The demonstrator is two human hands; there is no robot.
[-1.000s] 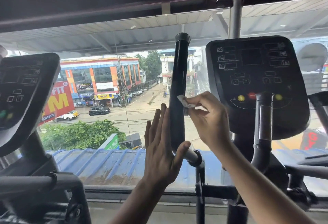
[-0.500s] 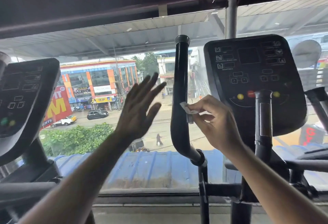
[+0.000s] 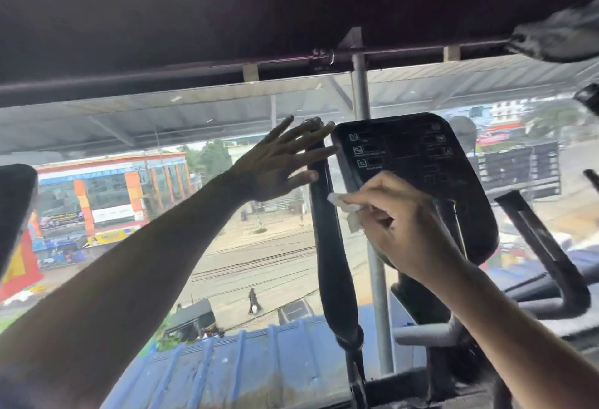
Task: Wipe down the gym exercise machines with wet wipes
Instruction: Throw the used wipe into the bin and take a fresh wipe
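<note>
Head view: the left hand (image 3: 278,162) is spread flat, fingers straight, its tips at the top of the black handle (image 3: 334,262) and hiding the cap. The right hand (image 3: 411,227) pinches a crumpled white wipe (image 3: 345,206) just beside the handle, below the console (image 3: 418,178). Motion blur smears the console's lower buttons; the right hand covers its bottom edge.

An upper-floor gym is showing here: a black exercise-machine console (image 3: 411,175) with rows of buttons is standing beside a padded upright handlebar (image 3: 330,246) and a second curved handle (image 3: 544,246), all facing a wide window (image 3: 227,246) that is looking down over a blue roof (image 3: 243,366) onto a street of shopfronts (image 3: 107,194).
</note>
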